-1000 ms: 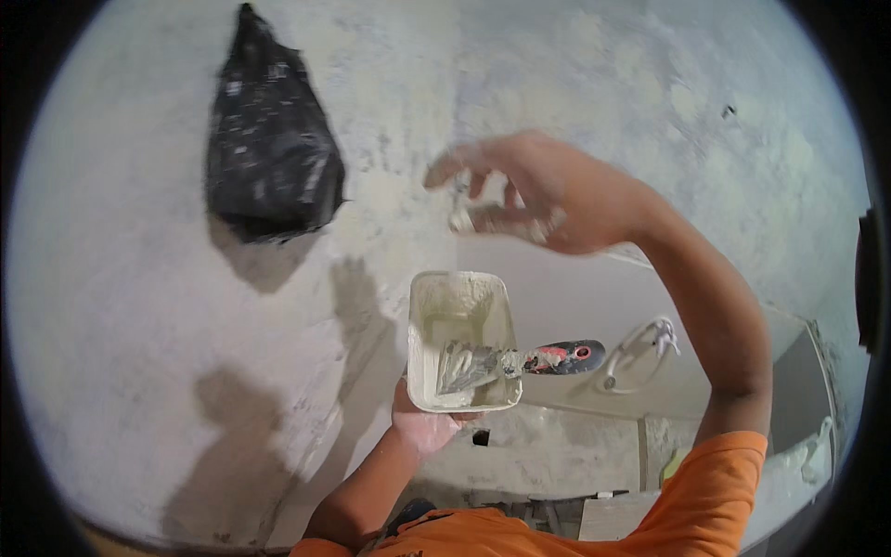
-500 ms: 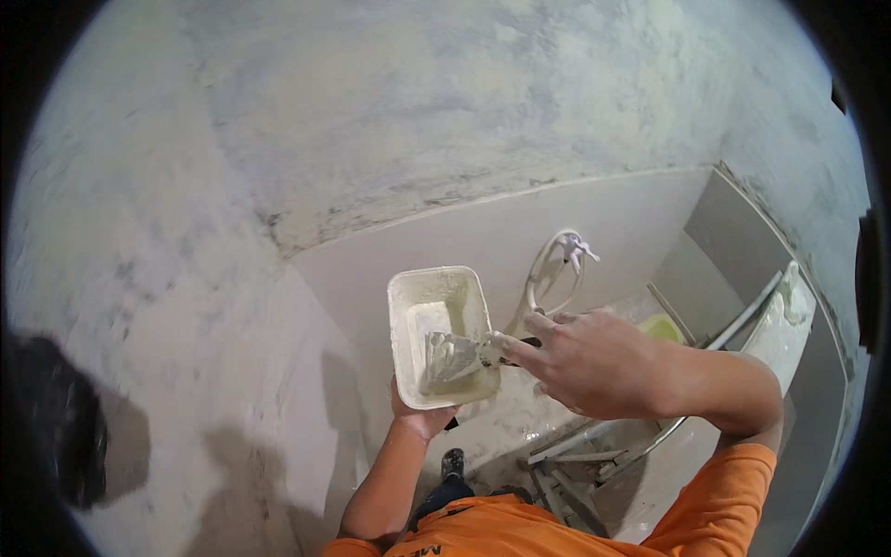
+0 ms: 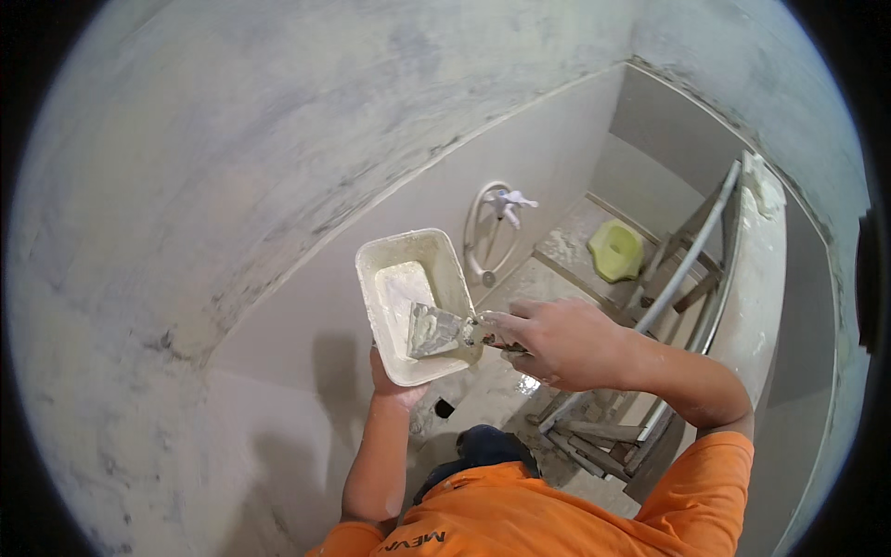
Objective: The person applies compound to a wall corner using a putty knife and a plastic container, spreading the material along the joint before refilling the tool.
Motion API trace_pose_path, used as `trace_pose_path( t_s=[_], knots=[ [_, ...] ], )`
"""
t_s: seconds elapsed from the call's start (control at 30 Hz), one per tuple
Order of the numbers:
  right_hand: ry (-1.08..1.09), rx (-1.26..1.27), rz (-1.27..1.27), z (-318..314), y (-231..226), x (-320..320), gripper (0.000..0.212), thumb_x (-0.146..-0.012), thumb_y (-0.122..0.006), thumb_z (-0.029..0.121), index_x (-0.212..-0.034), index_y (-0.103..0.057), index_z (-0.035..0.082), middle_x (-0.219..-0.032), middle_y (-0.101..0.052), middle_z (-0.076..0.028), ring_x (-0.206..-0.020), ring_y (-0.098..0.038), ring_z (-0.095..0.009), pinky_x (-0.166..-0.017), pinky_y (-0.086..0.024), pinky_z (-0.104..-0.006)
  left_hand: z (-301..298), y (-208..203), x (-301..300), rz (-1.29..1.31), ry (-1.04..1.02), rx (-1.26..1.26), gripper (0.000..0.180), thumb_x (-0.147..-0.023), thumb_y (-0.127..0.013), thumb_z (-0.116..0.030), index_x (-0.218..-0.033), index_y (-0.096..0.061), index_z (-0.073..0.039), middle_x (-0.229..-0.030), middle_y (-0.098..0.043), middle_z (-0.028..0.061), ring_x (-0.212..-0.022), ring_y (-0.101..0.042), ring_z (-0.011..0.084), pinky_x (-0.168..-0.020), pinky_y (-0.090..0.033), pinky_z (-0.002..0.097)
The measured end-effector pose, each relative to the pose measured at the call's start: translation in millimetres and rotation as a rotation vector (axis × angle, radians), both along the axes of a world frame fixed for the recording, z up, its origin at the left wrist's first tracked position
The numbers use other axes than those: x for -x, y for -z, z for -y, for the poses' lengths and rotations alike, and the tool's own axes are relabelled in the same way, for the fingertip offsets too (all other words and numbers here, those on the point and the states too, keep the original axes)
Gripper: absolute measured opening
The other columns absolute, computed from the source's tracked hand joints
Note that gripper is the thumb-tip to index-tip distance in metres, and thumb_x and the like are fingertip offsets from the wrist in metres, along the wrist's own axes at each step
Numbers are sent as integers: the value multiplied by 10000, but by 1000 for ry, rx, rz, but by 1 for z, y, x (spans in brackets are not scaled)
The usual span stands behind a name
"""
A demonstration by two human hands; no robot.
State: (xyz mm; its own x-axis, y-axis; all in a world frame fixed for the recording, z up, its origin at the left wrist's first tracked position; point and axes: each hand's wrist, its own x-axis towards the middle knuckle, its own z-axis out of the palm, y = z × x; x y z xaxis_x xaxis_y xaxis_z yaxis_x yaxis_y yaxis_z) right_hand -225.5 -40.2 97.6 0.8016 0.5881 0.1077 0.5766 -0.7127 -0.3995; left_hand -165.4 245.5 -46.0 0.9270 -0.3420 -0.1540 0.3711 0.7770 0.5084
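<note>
One putty knife [image 3: 436, 330] rests with its blade inside one white rectangular tub [image 3: 415, 302] holding pale filler, at centre. Right hand [image 3: 555, 342] is closed around the knife's handle; left hand [image 3: 393, 385] cups the tub from beneath, fingers hidden. Farther right lie one coiled white hose [image 3: 483, 232] and one yellow-green bowl [image 3: 616, 250] on the floor.

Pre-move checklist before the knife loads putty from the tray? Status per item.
1. Left hand supports the tray from below: ok.
2. Right hand grips the putty knife by its handle: ok.
3. Blade sits inside the tray, over the putty: ok.
4. Putty left in the tray: ok, a white mass at the far end.
5. Tray level: cannot tell, fisheye bends it.
6. Footing on the ladder below: cannot tell, feet hidden.
</note>
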Motion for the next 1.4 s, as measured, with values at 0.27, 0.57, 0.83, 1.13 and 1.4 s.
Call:
trace_pose_path(
  t_s=[0.27,0.57,0.83,1.13,1.4],
  knots=[
    [321,-556,-117,-29,19,26,547,-821,-765,166,-1305,-575,-5,-1020,-702,-184,-885,-675,-301,-827,-527,-387,-15,6,-44,-94,320,-190,451,-1042,-412,-354,-1368,-559,-79,-1357,-606,130,-1218,-603,337,-1052,-480,570],
    [862,-1095,-36,-126,19,66,470,-922,-718,148,-1346,-559,24,-1181,-648,-88,-1108,-615,-163,-984,-475,-317,-21,-22,-78,-36,604,-405,423,-1051,-424,-311,-1390,-528,-81,-1347,-621,110,-1199,-629,284,-1055,-506,470],
    [1191,-1328,17,-222,-10,74,522,-979,-664,187,-1438,-472,29,-1240,-651,-89,-1097,-625,-165,-865,-552,-328,-4,-54,-93,81,996,-331,488,-1079,-436,-318,-1478,-404,-38,-1443,-533,109,-1270,-575,258,-1097,-471,403],
    [1568,-1232,428,-272,10,32,536,-994,-586,239,-1465,-414,49,-1314,-590,-143,-1185,-625,-270,-852,-608,-433,55,-54,-128,805,1053,-247,272,-1042,-545,-150,-1282,-504,-29,-1082,-667,57,-984,-642,145,-863,-519,315],
    [1667,-1399,658,-267,44,2,392,-1024,-554,195,-1389,-498,65,-1295,-611,-108,-1147,-634,-235,-797,-582,-383,111,-39,-163,1208,838,-201,195,-969,-602,-104,-1090,-650,42,-1003,-731,173,-958,-702,235,-859,-511,333]
  ],
)
